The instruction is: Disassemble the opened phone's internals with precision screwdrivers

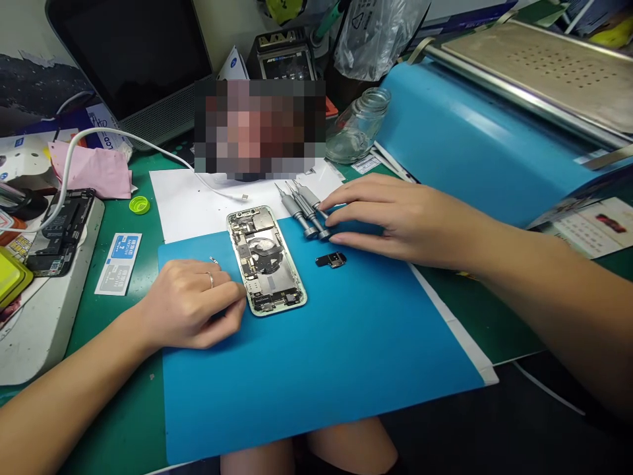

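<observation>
An opened smartphone (268, 264) lies on the blue mat, its circuit board and inner parts exposed. My left hand (198, 305) rests beside its left edge, fingers curled in and fingertips against the frame; whatever may be inside the curl is hidden. Several grey precision screwdrivers (298, 212) lie side by side just beyond the phone. Over their right side reaches my right hand (390, 214), fingers apart, fingertips at the handles without closing round one. A small black phone part (331, 260) sits below that hand. Near my left knuckles is a tiny metal piece (213, 260).
A white cable (148, 137) arches in from the left, ending above the phone. At left, another phone part (64, 231) lies on a white device. A green cap (139, 205), a glass jar (359, 125) and a metal-topped machine (544, 72) stand around the mat (316, 376).
</observation>
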`<state>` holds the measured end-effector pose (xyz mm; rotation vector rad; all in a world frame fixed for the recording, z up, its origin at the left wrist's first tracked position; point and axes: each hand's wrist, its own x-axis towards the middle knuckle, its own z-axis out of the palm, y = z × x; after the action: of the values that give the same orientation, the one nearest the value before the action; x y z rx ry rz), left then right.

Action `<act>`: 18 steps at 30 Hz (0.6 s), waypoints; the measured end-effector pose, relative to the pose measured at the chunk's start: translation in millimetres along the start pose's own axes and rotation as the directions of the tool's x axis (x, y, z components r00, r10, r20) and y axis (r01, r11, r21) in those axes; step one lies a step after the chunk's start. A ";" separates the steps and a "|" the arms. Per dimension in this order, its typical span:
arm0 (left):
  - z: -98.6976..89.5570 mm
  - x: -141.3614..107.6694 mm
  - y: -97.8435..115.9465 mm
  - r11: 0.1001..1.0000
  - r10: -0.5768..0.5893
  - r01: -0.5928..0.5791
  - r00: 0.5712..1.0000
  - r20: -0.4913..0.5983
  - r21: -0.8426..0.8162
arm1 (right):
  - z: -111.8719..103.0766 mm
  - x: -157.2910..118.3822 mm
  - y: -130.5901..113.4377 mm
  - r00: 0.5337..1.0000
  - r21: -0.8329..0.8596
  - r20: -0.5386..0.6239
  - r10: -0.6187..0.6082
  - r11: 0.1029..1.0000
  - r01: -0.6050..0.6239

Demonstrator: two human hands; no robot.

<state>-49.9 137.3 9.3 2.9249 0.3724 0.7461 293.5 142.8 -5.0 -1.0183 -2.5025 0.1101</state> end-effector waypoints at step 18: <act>1.7 -3.6 -0.8 0.990 -0.105 0.124 0.967 -0.233 0.065 | -47.3 8.8 -65.2 0.952 0.352 -0.268 0.146 0.935 -0.044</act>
<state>-52.3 137.1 6.0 2.8643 0.5994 1.0780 265.6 97.3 55.9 -0.9328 -2.0741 0.3846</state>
